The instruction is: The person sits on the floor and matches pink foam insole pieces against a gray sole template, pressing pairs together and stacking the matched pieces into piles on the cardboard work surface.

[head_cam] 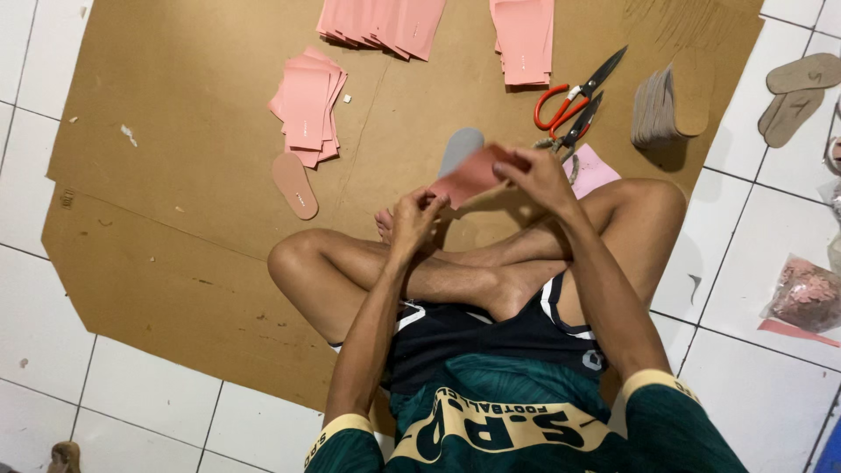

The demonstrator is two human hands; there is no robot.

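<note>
Both hands grip one pink sheet (pixel 469 178): left hand (pixel 413 217) pinches its lower edge, right hand (pixel 539 175) its top. Three pink stacks lie on the cardboard (pixel 175 175) (two scissors (pixel 574 105) too).

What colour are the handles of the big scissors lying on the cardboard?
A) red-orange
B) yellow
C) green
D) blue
A: the scissors on the brown cardboard sheet have red-orange loop handles and dark blades, lying just beyond the pink piece held in both hands.
</note>
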